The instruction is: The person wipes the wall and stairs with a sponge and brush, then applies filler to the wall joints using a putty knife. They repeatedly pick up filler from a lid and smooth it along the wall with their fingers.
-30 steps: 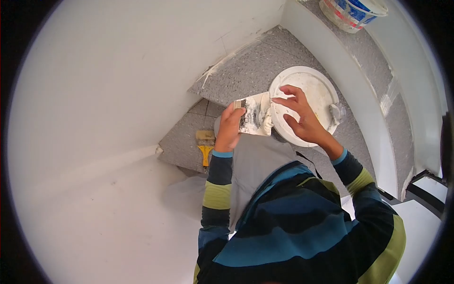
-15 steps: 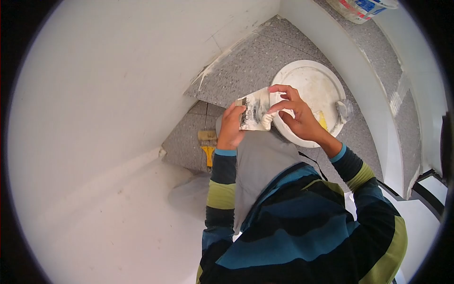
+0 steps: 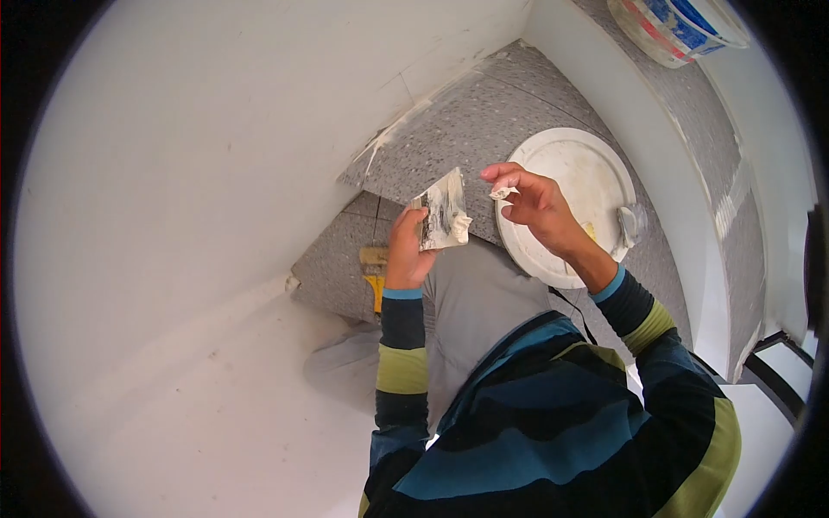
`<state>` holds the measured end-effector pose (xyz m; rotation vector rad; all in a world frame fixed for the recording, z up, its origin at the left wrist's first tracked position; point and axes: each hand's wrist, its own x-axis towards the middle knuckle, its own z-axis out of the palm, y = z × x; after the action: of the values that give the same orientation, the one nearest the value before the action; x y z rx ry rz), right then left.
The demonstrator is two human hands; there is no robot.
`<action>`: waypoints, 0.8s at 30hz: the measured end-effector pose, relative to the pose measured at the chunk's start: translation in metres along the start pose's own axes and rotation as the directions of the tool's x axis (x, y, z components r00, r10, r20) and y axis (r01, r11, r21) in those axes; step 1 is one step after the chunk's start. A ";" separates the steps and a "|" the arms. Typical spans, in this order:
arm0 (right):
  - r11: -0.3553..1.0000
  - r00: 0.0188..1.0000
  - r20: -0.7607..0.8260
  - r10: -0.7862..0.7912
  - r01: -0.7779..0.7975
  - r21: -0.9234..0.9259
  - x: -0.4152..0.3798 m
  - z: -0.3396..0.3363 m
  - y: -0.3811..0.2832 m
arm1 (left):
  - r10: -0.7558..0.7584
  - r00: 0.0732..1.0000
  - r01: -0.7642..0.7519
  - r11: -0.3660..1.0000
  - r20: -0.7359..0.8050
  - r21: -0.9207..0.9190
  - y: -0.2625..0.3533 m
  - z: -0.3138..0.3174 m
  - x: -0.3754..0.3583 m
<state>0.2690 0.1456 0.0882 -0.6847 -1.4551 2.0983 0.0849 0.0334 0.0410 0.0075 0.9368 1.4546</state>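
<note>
My left hand (image 3: 408, 252) is closed round one edge of a flat scraper (image 3: 441, 207), thumb on its face. Dark streaks and white putty smear the scraper, and a thick lump of putty (image 3: 460, 229) clings to its lower right corner. Just right of it, my right hand (image 3: 544, 207) is held in the air with a small dab of putty (image 3: 501, 193) between its curled fingers and thumb; the index finger points out to the left. Below that hand lies a round white lid (image 3: 577, 155) on the grey speckled step.
A brush with a yellow handle (image 3: 376, 292) lies on the lower step, left of my leg. On the lid's right edge rests a putty-covered piece (image 3: 630, 226). A plastic bucket (image 3: 669, 34) stands on the upper step. White walls (image 3: 216, 173) enclose the left side.
My right hand has come away from the scraper, carrying a dab of putty. The scraper and my left hand have moved slightly left and down, and the view has shifted a little.
</note>
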 end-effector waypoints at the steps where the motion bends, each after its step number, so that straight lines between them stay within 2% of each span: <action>1: 1.000 1.000 0.006 0.003 -0.003 -0.002 0.001 0.000 0.001 | 0.003 1.000 -0.003 1.000 -0.003 -0.005 0.000 -0.001 -0.001; 7: 1.000 0.999 0.048 0.005 -0.005 0.008 0.003 0.000 0.003 | 0.003 1.000 -0.002 0.998 0.001 -0.056 -0.006 -0.002 -0.006; 8: 0.999 0.999 0.047 -0.024 0.026 -0.048 0.003 0.000 0.001 | 0.266 0.961 -0.276 0.888 0.078 0.367 -0.010 -0.001 -0.011; 9: 0.993 0.997 0.055 -0.055 0.060 -0.099 0.004 0.003 0.000 | 0.451 0.860 -0.475 0.539 0.238 0.696 -0.013 -0.001 -0.017; 10: 0.994 0.994 0.096 -0.048 0.057 -0.090 0.006 0.007 -0.001 | 0.479 0.852 -0.472 0.532 0.210 0.703 -0.015 -0.002 -0.017; 11: 0.957 0.984 0.112 -0.135 0.159 -0.242 0.006 0.010 -0.001 | 0.258 0.965 -0.255 0.909 0.034 0.330 -0.015 -0.002 -0.013; 12: 0.885 0.966 0.131 -0.221 0.256 -0.388 0.005 0.013 -0.002 | -0.036 0.999 0.037 0.986 0.013 -0.163 -0.015 0.000 -0.011; 13: 0.805 0.954 0.175 -0.242 0.298 -0.513 0.004 0.016 -0.004 | -0.030 0.999 0.028 0.989 -0.011 -0.145 -0.015 0.004 -0.012; 14: 0.805 0.956 0.185 -0.226 0.290 -0.518 0.004 0.020 -0.008 | -0.030 0.999 0.027 0.986 -0.018 -0.164 -0.016 0.003 -0.012; 16: 0.684 0.936 0.251 -0.245 0.351 -0.639 0.006 0.029 -0.013 | -0.010 0.999 0.017 0.973 0.034 -0.230 -0.018 -0.001 -0.016; 17: 0.681 0.931 0.282 -0.231 0.361 -0.637 0.008 0.033 -0.014 | 0.011 1.000 -0.006 0.967 0.021 -0.253 -0.021 -0.007 -0.020; 18: 0.689 0.921 0.288 -0.264 0.388 -0.612 0.011 0.037 -0.015 | 0.367 0.928 -0.370 0.878 0.069 0.305 -0.025 -0.016 -0.027; 19: 0.693 0.906 0.300 -0.297 0.421 -0.585 0.015 0.040 -0.016 | 0.597 0.754 -0.569 0.388 0.272 0.725 -0.027 -0.022 -0.035; 20: 0.684 0.893 0.353 -0.280 0.444 -0.579 0.021 0.044 -0.017 | 0.638 0.733 -0.574 0.391 0.238 0.719 -0.028 -0.031 -0.046; 22: 0.709 0.867 0.462 -0.185 0.443 -0.548 0.039 0.049 -0.016 | 0.670 0.705 -0.377 0.073 0.235 0.923 -0.025 -0.052 -0.073; 23: 0.704 0.846 0.510 -0.153 0.456 -0.545 0.052 0.052 -0.014 | 0.678 0.703 -0.367 0.088 0.214 0.926 -0.023 -0.065 -0.083; 24: 0.636 0.815 0.574 -0.077 0.484 -0.601 0.069 0.055 -0.009 | 0.685 0.703 -0.358 0.106 0.192 0.928 -0.022 -0.081 -0.093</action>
<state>0.1826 0.1541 0.1049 -0.0897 -2.5702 1.4206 0.0738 -0.0905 0.0252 1.1946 2.1300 1.3151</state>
